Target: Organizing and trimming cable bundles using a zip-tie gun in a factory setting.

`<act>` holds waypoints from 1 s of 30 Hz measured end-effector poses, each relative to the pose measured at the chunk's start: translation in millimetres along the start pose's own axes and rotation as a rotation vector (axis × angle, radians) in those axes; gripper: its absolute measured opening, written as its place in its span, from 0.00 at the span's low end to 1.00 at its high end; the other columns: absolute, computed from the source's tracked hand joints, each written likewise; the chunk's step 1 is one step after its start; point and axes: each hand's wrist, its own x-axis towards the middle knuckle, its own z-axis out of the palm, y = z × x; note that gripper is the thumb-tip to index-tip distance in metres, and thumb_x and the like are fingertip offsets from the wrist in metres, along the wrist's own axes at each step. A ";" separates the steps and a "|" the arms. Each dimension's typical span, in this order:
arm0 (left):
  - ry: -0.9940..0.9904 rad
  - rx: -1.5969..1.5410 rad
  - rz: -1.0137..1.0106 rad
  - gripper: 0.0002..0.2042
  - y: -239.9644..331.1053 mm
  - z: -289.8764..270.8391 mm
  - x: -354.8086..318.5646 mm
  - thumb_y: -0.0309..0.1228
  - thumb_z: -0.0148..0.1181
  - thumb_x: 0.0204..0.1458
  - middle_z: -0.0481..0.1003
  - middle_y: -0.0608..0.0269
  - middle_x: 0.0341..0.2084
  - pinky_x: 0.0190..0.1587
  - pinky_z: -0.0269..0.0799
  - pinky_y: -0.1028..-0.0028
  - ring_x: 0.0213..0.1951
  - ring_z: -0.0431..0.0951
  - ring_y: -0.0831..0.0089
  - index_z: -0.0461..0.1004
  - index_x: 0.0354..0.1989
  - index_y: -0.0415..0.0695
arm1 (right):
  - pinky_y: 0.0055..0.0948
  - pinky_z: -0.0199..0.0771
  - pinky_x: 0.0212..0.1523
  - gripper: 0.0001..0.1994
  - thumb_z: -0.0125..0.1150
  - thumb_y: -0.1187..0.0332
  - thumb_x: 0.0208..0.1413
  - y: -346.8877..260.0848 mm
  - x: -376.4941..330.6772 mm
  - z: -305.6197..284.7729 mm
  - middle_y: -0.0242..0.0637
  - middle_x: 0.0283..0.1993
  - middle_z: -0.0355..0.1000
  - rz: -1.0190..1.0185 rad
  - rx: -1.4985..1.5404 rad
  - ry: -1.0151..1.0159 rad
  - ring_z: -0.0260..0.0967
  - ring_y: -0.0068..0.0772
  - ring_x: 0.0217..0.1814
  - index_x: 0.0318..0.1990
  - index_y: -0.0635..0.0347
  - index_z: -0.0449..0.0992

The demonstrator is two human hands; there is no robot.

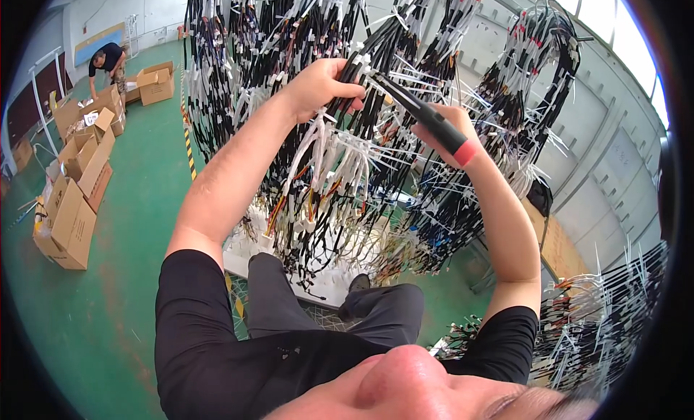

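Observation:
High in front of me, my left hand [329,89] is closed around a bundle of black cables [354,64] with a white cable tie about it. My right hand [454,122] grips a long black hand tool [426,115] with a narrow nose and a red end; its exact kind is unclear. The tool's tip points at the tied spot, close to my left fingers. Whether the tip touches the tie cannot be made out. Below my hands hang white-wrapped cable branches [329,149] with loose tie tails. Part of my right hand is hidden behind the tool.
Dense hanging cable bundles [238,66] fill the space ahead, with another cluster [538,66] at the right. More cables [607,315] lie at the lower right. Open cardboard boxes [72,225] line the green floor [144,196] at the left, where another person [110,62] bends over.

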 end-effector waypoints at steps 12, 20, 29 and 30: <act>-0.285 -0.372 -0.032 0.24 -38.2 -4.2 -12.3 0.43 0.49 0.73 0.78 0.36 0.57 0.58 0.81 0.57 0.53 0.85 0.51 0.63 0.70 0.40 | 0.36 0.74 0.58 0.23 0.69 0.74 0.54 14.4 -30.5 23.8 0.38 0.50 0.77 -0.020 0.103 0.177 0.75 0.43 0.55 0.58 0.58 0.74; -0.666 -0.231 -0.060 0.52 -76.5 -25.8 -21.9 0.55 0.73 0.54 0.69 0.44 0.70 0.77 0.57 0.52 0.73 0.67 0.50 0.53 0.80 0.42 | 0.41 0.74 0.56 0.25 0.71 0.69 0.46 -19.2 -56.6 14.4 0.43 0.48 0.77 -0.261 -0.086 0.282 0.75 0.50 0.52 0.54 0.61 0.77; -0.073 -0.342 -0.073 0.22 -100.9 53.2 -66.4 0.31 0.70 0.57 0.83 0.60 0.44 0.49 0.78 0.70 0.41 0.82 0.75 0.75 0.60 0.38 | 0.29 0.78 0.54 0.20 0.75 0.68 0.60 -21.7 -70.0 -0.7 0.31 0.47 0.79 0.132 0.610 -0.204 0.76 0.21 0.49 0.58 0.62 0.78; 0.015 -0.170 -0.086 0.20 -93.9 59.2 -70.2 0.32 0.69 0.58 0.84 0.61 0.42 0.46 0.77 0.71 0.41 0.82 0.75 0.78 0.57 0.38 | 0.28 0.77 0.53 0.20 0.75 0.68 0.61 -23.3 -69.2 0.2 0.30 0.47 0.80 0.165 0.700 -0.190 0.76 0.21 0.49 0.58 0.62 0.78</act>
